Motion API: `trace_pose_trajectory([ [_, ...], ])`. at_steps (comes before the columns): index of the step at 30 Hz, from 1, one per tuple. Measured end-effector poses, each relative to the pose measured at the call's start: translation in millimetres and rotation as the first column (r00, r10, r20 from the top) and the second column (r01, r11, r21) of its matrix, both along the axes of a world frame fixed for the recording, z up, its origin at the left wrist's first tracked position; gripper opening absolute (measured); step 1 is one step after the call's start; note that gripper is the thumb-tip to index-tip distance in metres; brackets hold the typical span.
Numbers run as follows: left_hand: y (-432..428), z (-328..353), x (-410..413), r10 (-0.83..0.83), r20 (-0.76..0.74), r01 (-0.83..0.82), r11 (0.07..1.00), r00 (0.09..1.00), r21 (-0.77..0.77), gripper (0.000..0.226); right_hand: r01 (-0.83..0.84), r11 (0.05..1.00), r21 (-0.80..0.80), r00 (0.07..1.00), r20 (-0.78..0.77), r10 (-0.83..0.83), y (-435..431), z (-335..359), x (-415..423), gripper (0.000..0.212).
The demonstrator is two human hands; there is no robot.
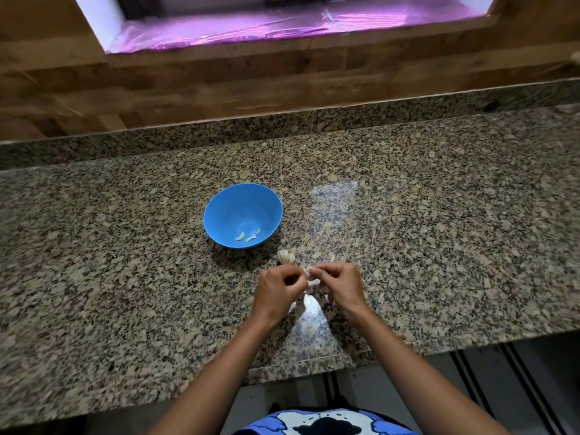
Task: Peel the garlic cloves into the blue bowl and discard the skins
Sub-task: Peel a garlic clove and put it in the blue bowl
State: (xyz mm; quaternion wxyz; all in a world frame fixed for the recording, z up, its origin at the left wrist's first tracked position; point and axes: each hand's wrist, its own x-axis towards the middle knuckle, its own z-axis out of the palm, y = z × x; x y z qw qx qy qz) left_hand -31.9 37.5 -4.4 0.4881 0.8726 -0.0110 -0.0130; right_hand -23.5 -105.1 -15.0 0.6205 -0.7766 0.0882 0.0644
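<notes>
I watch both hands meet at the centre of the frame, just below the blue bowl (238, 208). The left hand (277, 285) and the right hand (340, 282) each have their fingers curled in, and their tips pinch the same small garlic clove (309, 272) between them, held just above the granite counter (125, 246). I cannot tell which fingertips carry the clove and which are working on the skin.

I judge the clove to be very light and firm under a dry, papery skin that tears and flakes easily. Once bare it should turn slightly tacky and may slip out of a hard squeeze. I would hold it by its thick middle with one hand and pick at the pointed tip or the flat root end with a nail of the other, where the skin lifts most readily.

Three peeled cloves (248, 237) lie at the bottom of the bowl. The garlic bulb (286, 256) sits on the counter between the bowl and the left hand, near both. A pale scrap (309, 301) lies under the hands; whether it is shed skin or glare, I cannot tell.
</notes>
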Motion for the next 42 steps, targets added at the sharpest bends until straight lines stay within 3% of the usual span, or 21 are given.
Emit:
trace_pose_trajectory([
  [3, -3, 3, -3, -0.057, 0.051, 0.054, 0.997, 0.997, 0.053, 0.009, 0.074, 0.978, 0.194, 0.995, -0.084, -0.058, 1, 2, -1, 0.006],
  [6, 0, -4, -5, -0.202, 0.110, 0.173, 0.957, 0.973, 0.231, 0.007, 0.215, 0.905, 0.366, 0.961, -0.244, -0.130, -3, 3, -1, 0.008],
  [9, 2, -12, -11, -0.193, 0.036, 0.174, 0.942, 0.981, 0.288, 0.009, 0.183, 0.925, 0.334, 0.957, -0.276, -0.089, -7, 4, 3, 0.010],
  [15, 3, -12, -4, -0.057, -0.147, 0.083, 0.980, 0.988, 0.179, 0.019, 0.066, 0.966, 0.249, 0.974, -0.228, -0.008, -10, 2, -7, 0.014],
  [17, 0, -12, -2, -0.018, -0.184, 0.016, 1.000, 0.983, -0.009, 0.012, 0.046, 0.973, 0.228, 0.977, -0.214, 0.004, -11, 1, -11, 0.010],
  [19, -4, -11, 1, 0.019, -0.199, -0.061, 0.977, 0.980, -0.206, 0.022, 0.035, 0.977, 0.211, 0.977, -0.213, 0.011, -11, 1, -12, 0.010],
  [21, -6, -8, 2, 0.012, -0.201, -0.070, 0.955, 0.979, -0.287, 0.027, 0.022, 0.980, 0.198, 0.975, -0.223, 0.023, -11, 2, -13, 0.010],
  [27, -6, -12, 3, -0.002, -0.278, -0.129, 0.884, 0.960, -0.450, 0.030, 0.002, 0.973, 0.229, 0.969, -0.240, 0.054, -12, 10, -14, 0.014],
  [31, -6, -12, 1, -0.027, -0.256, -0.087, 0.901, 0.966, -0.425, 0.025, -0.107, 0.978, 0.181, 0.972, -0.187, 0.141, -12, 12, -16, 0.019],
  [35, -3, -9, 3, -0.075, -0.300, -0.089, 0.863, 0.951, -0.497, 0.026, -0.088, 0.940, 0.329, 0.952, -0.250, 0.176, -12, 16, -16, 0.023],
  [39, -1, -8, 3, -0.102, -0.338, -0.130, 0.791, 0.935, -0.598, 0.027, 0.052, 0.824, 0.564, 0.891, -0.399, 0.217, -9, 12, -16, 0.019],
  [42, -1, -11, 1, -0.107, -0.354, -0.158, 0.752, 0.929, -0.640, 0.022, 0.128, 0.765, 0.632, 0.871, -0.440, 0.218, -7, 8, -17, 0.018],
])
